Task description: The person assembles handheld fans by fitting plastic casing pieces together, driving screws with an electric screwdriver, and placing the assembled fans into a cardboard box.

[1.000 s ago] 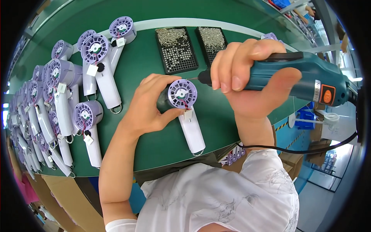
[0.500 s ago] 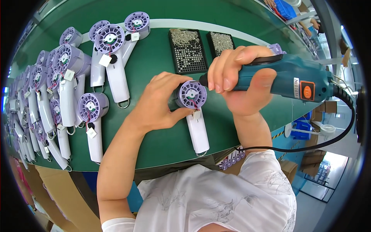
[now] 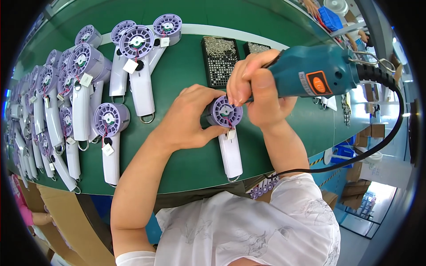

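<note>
White fabric, thin and slightly shiny, makes up the person's shirt (image 3: 248,221), printed with faint grey line drawings. Beyond it, the left hand (image 3: 191,119) curves around the round head of a handheld fan (image 3: 229,145), thumb and fingers pinching its sides. The fan is near the middle of the view, over a green tabletop (image 3: 186,168): its lilac plastic head, a ring of slots, faces up, and its smooth white handle points back towards the person, ending in a metal loop. A small white square tab (image 3: 230,134) lies below the head. The right hand (image 3: 262,88) wraps firmly around a teal electric screwdriver (image 3: 310,66) above the fan's head; fingers hide the tip, so contact cannot be told. Its casing bears an orange label (image 3: 319,83) and a pale sticker (image 3: 305,84) with small printed characters. From its end loops a black cable (image 3: 390,84), ribbed near the tool. To the left, many similar fans (image 3: 142,91) lie crowded together. Farther ahead sit a black gridded tray (image 3: 218,85), heaped with silvery metal pieces, and a partly hidden second tray (image 3: 245,48). At far upper right is a blue bin (image 3: 330,18).
</note>
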`<state>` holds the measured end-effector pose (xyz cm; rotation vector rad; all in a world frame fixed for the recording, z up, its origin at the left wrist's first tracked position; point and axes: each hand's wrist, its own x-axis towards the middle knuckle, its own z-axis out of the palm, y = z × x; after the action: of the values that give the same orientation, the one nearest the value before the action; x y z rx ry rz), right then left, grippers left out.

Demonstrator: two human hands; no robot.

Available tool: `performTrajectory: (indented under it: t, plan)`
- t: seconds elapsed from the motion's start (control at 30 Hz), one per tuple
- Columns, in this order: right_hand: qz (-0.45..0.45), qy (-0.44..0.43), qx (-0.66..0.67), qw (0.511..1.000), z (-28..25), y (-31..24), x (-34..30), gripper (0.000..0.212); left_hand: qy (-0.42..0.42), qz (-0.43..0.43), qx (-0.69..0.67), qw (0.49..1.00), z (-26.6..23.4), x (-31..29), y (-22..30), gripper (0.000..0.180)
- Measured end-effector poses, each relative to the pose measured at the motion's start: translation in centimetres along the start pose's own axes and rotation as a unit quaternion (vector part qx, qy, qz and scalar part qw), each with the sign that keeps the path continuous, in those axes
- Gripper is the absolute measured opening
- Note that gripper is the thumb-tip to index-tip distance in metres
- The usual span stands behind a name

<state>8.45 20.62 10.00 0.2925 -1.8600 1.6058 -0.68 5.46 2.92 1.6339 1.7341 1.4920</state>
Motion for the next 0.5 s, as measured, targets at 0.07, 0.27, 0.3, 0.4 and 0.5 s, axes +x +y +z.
performTrajectory:
  t: [0.07,0.27,0.3,0.4,0.5]
  plan:
    - [0.005,0.006,-0.008,1.000,0.2,0.0,0.1,0.017,-0.001,-0.003,0.000,1.000,0.0,0.1,0.1,0.059]
    - [0.022,-0.013,0.025,0.999,-0.1,-0.1,0.4,0.018,-0.012,-0.015,0.002,1.000,-0.2,0.2,0.3,0.058]
    - [0.040,-0.017,0.049,0.998,-0.3,-0.1,0.4,0.024,-0.010,-0.015,-0.001,1.000,-0.1,0.2,0.3,0.058]
    - [0.023,0.015,0.143,0.989,-1.5,-1.1,1.1,0.041,-0.006,-0.021,0.001,1.000,0.0,0.0,0.3,0.059]
    - [-0.058,0.092,0.214,0.971,-2.9,-1.5,2.7,0.035,0.012,0.011,0.008,1.000,0.2,0.2,0.2,0.059]
